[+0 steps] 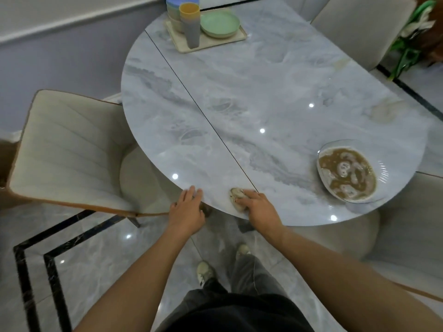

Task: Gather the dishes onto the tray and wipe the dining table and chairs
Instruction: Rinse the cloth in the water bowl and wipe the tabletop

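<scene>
Pressing cloth (236,197) near table (263,104) edge, right hand (260,209) curled over it, left hand (188,209) flat on rim

I stand on a glossy grey marble-look floor (96,259) where two black border lines (31,283) turn a corner at my left. A pale lilac-grey wall (60,63) with a white moulding (72,22) runs behind the far left edge of the oval marble-patterned dining table (263,87), whose top shows small round light reflections (262,130). A cream chair (67,149) is tucked at its left edge, a second chair (359,27) stands at the far right and a third chair (407,236) at the near right. A green plant (412,37) stands beyond.
</scene>
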### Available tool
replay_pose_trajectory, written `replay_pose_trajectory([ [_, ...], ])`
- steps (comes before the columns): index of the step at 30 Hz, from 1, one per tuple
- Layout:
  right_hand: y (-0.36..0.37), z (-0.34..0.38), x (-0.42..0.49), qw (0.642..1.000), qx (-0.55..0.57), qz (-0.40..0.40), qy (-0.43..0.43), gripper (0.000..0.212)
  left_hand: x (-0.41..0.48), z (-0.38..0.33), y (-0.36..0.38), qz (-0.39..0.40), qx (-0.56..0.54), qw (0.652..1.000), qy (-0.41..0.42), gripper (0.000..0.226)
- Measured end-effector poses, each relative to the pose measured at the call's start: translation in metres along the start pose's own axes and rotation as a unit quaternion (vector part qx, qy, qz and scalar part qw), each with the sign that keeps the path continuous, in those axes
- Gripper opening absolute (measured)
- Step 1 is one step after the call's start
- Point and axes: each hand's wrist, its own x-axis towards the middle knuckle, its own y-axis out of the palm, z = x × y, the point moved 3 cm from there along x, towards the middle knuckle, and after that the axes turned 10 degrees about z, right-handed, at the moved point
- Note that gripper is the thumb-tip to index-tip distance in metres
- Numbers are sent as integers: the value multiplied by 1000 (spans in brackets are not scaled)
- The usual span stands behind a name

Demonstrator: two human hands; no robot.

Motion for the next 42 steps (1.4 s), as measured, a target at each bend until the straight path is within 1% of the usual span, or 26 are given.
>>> replay_pose_trajectory([
  [1, -3, 1, 0, 999, 33, -1, 1, 51, -1, 0, 2, 5, -7, 1000, -3, 71],
  [2, -8, -1, 1, 997, 73, 6, 10, 55, 0, -4, 3, 3, -9, 1000, 0, 72],
  [5, -31, -6, 7, 983, 168, 47, 50, 39, 1, -10, 8, -24, -8, 1000, -18, 74],
  [6, -39, -9, 10, 975, 207, 52, 58, 37, 2, -12, 9, -47, -11, 998, -28, 68],
  [7, -46, -11, 13, 961, 261, 58, 66, 37, 3, -12, 8, -81, -22, 996, -38, 58],
  [8, -56, -15, 14, 940, 329, 56, 76, 37, 5, -16, 6, -123, -39, 991, -47, 45],
  [10, -81, -33, 19, 896, 435, 19, 84, 38, 10, -31, -3, -189, -73, 977, -71, 27],
  [12, -110, -51, 27, 869, 490, -10, 73, 37, 17, -46, -10, -220, -87, 967, -89, 23],
  [14, -147, -76, 37, 860, 506, -38, 57, 35, 29, -66, -15, -235, -70, 966, -80, 29],
  [16, -184, -105, 48, 867, 492, -69, 38, 34, 41, -85, -21, -239, -66, 967, -52, 30],
  [18, -230, -151, 55, 885, 449, -119, 36, 37, 66, -120, -31, -238, -70, 969, -18, 27],
  [21, -282, -227, 58, 902, 390, -174, 68, 41, 102, -172, -50, -248, -71, 966, 22, 22],
  [23, -301, -284, 53, 899, 380, -190, 104, 41, 123, -214, -66, -256, -76, 962, 51, 20],
  [26, -315, -371, 36, 880, 398, -211, 149, 39, 155, -289, -82, -232, -82, 964, 101, 19],
  [27, -317, -395, 30, 883, 387, -215, 156, 39, 163, -308, -86, -228, -78, 964, 111, 18],
  [29, -314, -437, 22, 908, 334, -192, 168, 35, 179, -341, -99, -253, -87, 958, 107, 20],
  [31, -293, -470, 21, 938, 280, -146, 145, 32, 198, -364, -116, -290, -138, 944, 71, 25],
  [33, -263, -491, 22, 962, 225, -105, 112, 38, 221, -384, -127, -287, -148, 944, 67, 24],
  [35, -233, -501, 22, 978, 152, -129, 68, 46, 242, -402, -133, -255, -101, 956, 106, 23],
  [37, -220, -510, 22, 978, 108, -169, 48, 53, 266, -423, -135, -219, -48, 965, 138, 26],
  [38, -218, -513, 22, 979, 93, -174, 47, 55, 277, -434, -135, -200, -23, 968, 151, 29],
  [42, -219, -524, 26, 975, 73, -187, 96, 58, 318, -490, -127, -106, 88, 972, 190, 47],
])
